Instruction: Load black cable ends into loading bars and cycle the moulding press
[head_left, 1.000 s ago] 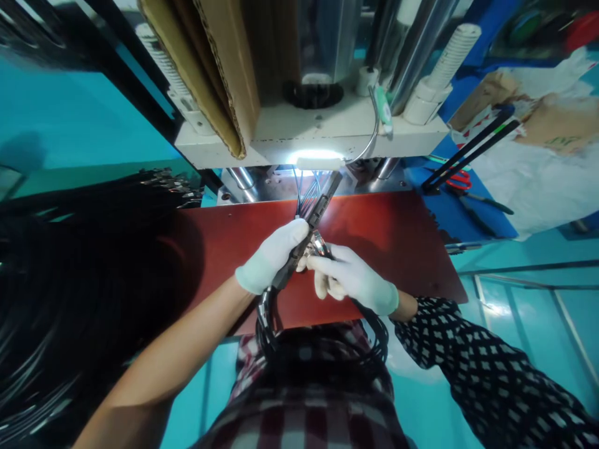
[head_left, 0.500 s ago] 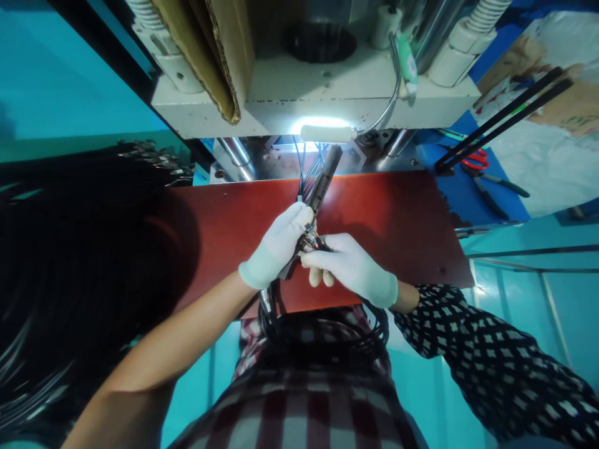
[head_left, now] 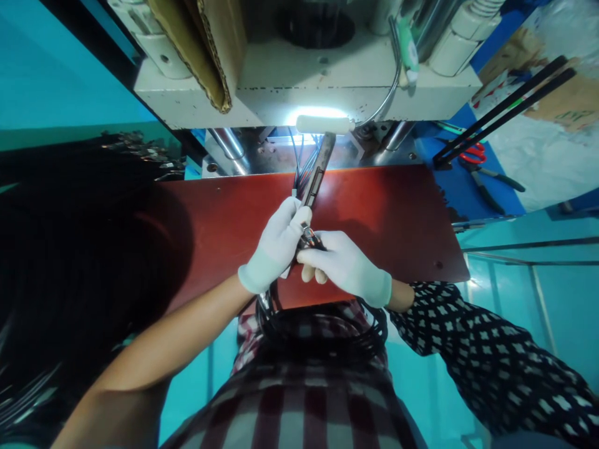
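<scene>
My left hand (head_left: 276, 246), in a white glove, is closed round a long black bar-shaped fixture (head_left: 316, 178) that slants up toward the press. Thin black wires (head_left: 299, 165) run along the fixture. My right hand (head_left: 344, 265), also gloved, pinches small metal cable ends (head_left: 309, 237) right beside the left hand's fingers. A coil of black cables (head_left: 322, 327) hangs from both hands down onto my lap. Both hands hover over the red-brown work board (head_left: 384, 218).
A white press machine (head_left: 309, 81) with a lit lamp (head_left: 318, 123) stands behind the board. A big heap of black cables (head_left: 70, 249) fills the left side. Red-handled scissors (head_left: 472, 154) and pliers (head_left: 496, 181) lie on the blue surface at right. Cardboard (head_left: 206, 50) leans on the machine.
The view has tilted slightly, so everything sits a little higher. Both hands stay together on the fixture and cable ends, with the fixture's tip closer to the lamp.
</scene>
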`<state>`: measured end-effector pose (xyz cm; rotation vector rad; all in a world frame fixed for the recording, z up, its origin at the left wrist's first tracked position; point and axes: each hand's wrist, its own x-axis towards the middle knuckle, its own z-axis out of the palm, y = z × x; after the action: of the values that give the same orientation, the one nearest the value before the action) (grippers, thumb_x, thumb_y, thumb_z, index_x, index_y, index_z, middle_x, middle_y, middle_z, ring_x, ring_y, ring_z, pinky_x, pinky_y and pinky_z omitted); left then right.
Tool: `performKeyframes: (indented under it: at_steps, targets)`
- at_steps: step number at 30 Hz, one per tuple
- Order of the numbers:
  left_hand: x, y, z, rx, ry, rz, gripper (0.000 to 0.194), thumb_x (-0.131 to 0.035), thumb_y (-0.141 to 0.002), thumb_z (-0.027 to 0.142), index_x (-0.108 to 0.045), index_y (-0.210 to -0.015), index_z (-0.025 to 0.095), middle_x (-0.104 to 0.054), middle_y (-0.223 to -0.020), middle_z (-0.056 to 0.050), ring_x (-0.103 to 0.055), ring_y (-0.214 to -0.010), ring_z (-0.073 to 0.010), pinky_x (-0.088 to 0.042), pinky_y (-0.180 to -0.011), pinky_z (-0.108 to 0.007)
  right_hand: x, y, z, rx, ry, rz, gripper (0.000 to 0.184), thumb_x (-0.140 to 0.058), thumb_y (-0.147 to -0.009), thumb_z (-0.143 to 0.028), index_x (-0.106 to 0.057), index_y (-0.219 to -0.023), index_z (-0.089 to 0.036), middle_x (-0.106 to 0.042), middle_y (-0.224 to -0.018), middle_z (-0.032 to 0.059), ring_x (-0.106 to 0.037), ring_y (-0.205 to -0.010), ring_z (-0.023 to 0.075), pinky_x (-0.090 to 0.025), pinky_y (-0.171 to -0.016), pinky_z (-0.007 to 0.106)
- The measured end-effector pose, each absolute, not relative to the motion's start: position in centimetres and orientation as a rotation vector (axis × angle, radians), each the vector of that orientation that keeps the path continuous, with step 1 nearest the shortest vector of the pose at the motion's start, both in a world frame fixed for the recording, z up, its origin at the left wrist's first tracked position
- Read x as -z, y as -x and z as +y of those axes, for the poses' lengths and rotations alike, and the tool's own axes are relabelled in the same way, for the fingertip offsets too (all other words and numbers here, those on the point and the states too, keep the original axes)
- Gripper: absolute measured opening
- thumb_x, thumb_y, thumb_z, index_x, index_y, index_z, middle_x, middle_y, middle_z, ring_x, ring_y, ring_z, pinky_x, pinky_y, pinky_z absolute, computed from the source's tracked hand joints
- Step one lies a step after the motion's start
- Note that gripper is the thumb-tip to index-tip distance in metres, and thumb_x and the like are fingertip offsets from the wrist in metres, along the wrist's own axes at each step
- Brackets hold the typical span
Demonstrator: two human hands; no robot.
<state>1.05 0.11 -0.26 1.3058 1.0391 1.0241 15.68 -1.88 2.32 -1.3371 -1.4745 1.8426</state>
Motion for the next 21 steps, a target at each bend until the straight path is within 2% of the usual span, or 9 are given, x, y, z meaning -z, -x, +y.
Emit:
performKeyframes:
  at_steps: [3, 6, 8, 11, 13, 16, 18, 21]
  targets:
    - [0.2, -1.3, -0.1, -1.026, -1.338, 1.066, 0.031, -0.049, -0.100, 0.043, -0.043, -0.081, 0.020, -0.042, -0.075, 0.003, -0.039, -0.064, -0.0100, -0.037, -0.060, -0.024, -2.0, -16.0, -2.3, -1.824, 1.301, -1.493, 0.015, -0.057, -0.089, -0.022, -0.061, -0.078, -0.014, -0.070, -0.068, 0.0028, -0.058, -0.051, 0.0092, -0.048, -0.053, 0.022]
    - [-0.2, -1.2, 0.0, -0.979, -1.235, 0.992, 0.032, -0.049, -0.099, 0.045, -0.044, -0.081, 0.019, -0.044, -0.072, 0.003, -0.040, -0.060, -0.0093, -0.036, -0.056, -0.024, -1.9, -16.5, -2.7, -1.841, 1.236, -1.471, 0.021, -0.055, -0.094, -0.033, -0.061, -0.085, -0.014, -0.072, -0.079, 0.0057, -0.064, -0.060, 0.0128, -0.053, -0.061, 0.027]
    - [-0.4, -1.0, 0.1, -0.957, -1.187, 0.950, 0.033, -0.049, -0.099, 0.045, -0.045, -0.080, 0.019, -0.045, -0.069, 0.003, -0.041, -0.057, -0.0091, -0.036, -0.054, -0.024, -2.0, -16.8, -2.8, -1.731, 1.242, -1.485, 0.021, -0.052, -0.095, -0.035, -0.062, -0.092, -0.016, -0.072, -0.087, 0.0063, -0.067, -0.072, 0.0153, -0.055, -0.071, 0.030]
    - [-0.5, -0.7, 0.2, -0.960, -1.171, 0.903, 0.033, -0.050, -0.099, 0.045, -0.047, -0.080, 0.019, -0.045, -0.069, 0.003, -0.042, -0.057, -0.0090, -0.037, -0.054, -0.023, -2.4, -17.2, -2.7, -1.478, 1.259, -1.593, 0.015, -0.056, -0.092, -0.029, -0.064, -0.095, -0.017, -0.070, -0.097, 0.0062, -0.065, -0.089, 0.0174, -0.051, -0.085, 0.032]
    - [-0.5, -0.6, 0.2, -0.964, -1.177, 0.888, 0.034, -0.050, -0.099, 0.045, -0.047, -0.079, 0.018, -0.046, -0.069, 0.003, -0.042, -0.058, -0.0090, -0.037, -0.054, -0.023, -2.7, -17.4, -2.6, -1.491, 1.269, -1.582, 0.013, -0.062, -0.088, -0.027, -0.065, -0.097, -0.017, -0.070, -0.095, 0.0044, -0.064, -0.083, 0.0163, -0.051, -0.081, 0.031]
    - [-0.4, -0.4, 0.3, -0.939, -1.189, 0.857, 0.035, -0.047, -0.101, 0.045, -0.050, -0.079, 0.018, -0.049, -0.067, 0.002, -0.043, -0.057, -0.0094, -0.037, -0.055, -0.024, -2.8, -17.7, -2.4, -1.649, 1.292, -1.414, 0.017, -0.070, -0.083, -0.028, -0.063, -0.093, -0.017, -0.069, -0.080, -0.0001, -0.060, -0.067, 0.0131, -0.049, -0.068, 0.029]
    - [-0.3, -0.4, 0.3, -0.928, -1.182, 0.838, 0.036, -0.045, -0.102, 0.045, -0.051, -0.079, 0.017, -0.049, -0.065, 0.002, -0.043, -0.056, -0.0093, -0.036, -0.055, -0.024, -2.6, -17.9, -2.4, -1.695, 1.275, -1.347, 0.015, -0.071, -0.082, -0.028, -0.062, -0.086, -0.017, -0.066, -0.073, -0.0014, -0.059, -0.065, 0.0128, -0.048, -0.068, 0.029]
    - [-0.2, -0.3, 0.4, -0.924, -1.172, 0.837, 0.037, -0.046, -0.101, 0.046, -0.051, -0.079, 0.017, -0.048, -0.064, 0.003, -0.042, -0.054, -0.0086, -0.036, -0.054, -0.023, -2.4, -18.3, -2.2, -1.757, 1.211, -1.322, 0.014, -0.068, -0.086, -0.029, -0.063, -0.085, -0.016, -0.066, -0.072, -0.0003, -0.059, -0.068, 0.0131, -0.049, -0.072, 0.030]
